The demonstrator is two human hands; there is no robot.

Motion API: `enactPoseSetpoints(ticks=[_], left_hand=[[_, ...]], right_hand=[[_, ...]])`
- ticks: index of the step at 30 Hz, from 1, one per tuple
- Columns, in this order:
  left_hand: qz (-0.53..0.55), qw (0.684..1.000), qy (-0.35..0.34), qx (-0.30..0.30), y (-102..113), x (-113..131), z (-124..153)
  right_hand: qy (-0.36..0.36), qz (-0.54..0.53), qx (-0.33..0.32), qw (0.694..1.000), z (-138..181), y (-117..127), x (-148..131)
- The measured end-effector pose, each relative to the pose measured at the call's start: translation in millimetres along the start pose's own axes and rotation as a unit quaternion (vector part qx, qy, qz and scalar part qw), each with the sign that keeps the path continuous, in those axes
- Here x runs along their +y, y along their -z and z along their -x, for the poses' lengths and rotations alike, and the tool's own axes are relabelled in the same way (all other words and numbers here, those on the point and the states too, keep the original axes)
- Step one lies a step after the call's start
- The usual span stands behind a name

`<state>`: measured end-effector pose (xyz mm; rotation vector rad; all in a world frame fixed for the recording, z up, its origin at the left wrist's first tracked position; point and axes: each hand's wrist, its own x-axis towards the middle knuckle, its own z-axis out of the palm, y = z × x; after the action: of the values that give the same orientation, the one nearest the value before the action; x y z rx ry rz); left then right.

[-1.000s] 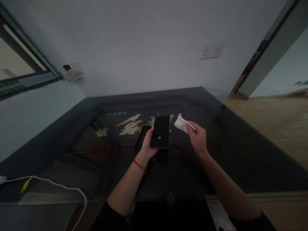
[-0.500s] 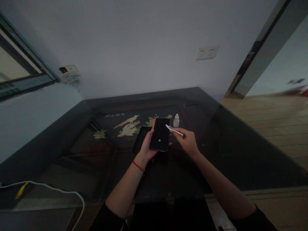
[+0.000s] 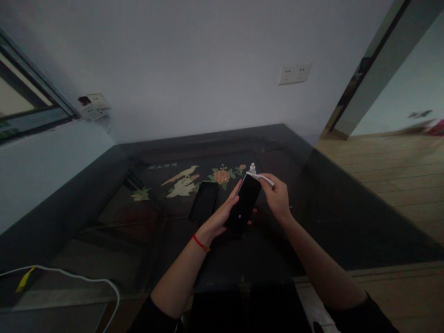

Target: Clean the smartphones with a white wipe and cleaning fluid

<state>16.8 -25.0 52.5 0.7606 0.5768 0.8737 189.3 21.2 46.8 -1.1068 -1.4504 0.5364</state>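
A black smartphone is gripped in my left hand, its fingers wrapped around the sides and back. The phone tilts, top leaning right, and its dark screen shows one small light spot low down. My right hand pinches a slim white pen-shaped tool, whose tip is at the phone's top edge. Whether the tip touches the phone I cannot tell. Just behind the phone's top stands a small white dropper bottle, partly hidden. Left of the phone, a black phone case lies on the table.
The dark glossy table bears a bird-and-flower inlay. A white cable with a yellow tag runs along the front left. Behind stands a wall with sockets; a window is at the left.
The phone has tilted clockwise and shifted slightly right, uncovering the case and inlaid flower. The tool's tip has moved from over the screen to the phone's top edge.
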Motion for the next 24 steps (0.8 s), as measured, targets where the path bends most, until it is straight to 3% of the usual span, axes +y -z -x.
enactPoseSetpoints(ticks=[3,6,10,15,19,24], left_hand=[[-0.009,1.000,0.010,-0.003,0.5,-1.7,-0.8],[0.011,1.000,0.013,0.001,2.3,-4.2,-1.3],[0.051,0.998,0.037,0.005,7.9,-8.5,-3.5],[0.146,0.985,0.076,0.053,12.5,-9.8,-9.0],[0.240,0.964,0.049,0.101,13.8,-4.1,-11.1],[0.241,0.958,-0.005,0.156,19.7,1.8,-13.0]], right_hand=[[0.037,-0.001,-0.031,0.999,1.2,0.4,-4.8],[0.118,0.013,-0.072,0.990,1.0,1.0,-5.7],[0.252,0.062,-0.154,0.953,-1.1,0.2,-1.8],[0.324,0.093,-0.232,0.912,5.8,-8.4,-4.5],[0.372,0.088,-0.282,0.880,17.5,-16.8,-13.7],[0.426,0.056,-0.314,0.847,30.0,-22.7,-19.7]])
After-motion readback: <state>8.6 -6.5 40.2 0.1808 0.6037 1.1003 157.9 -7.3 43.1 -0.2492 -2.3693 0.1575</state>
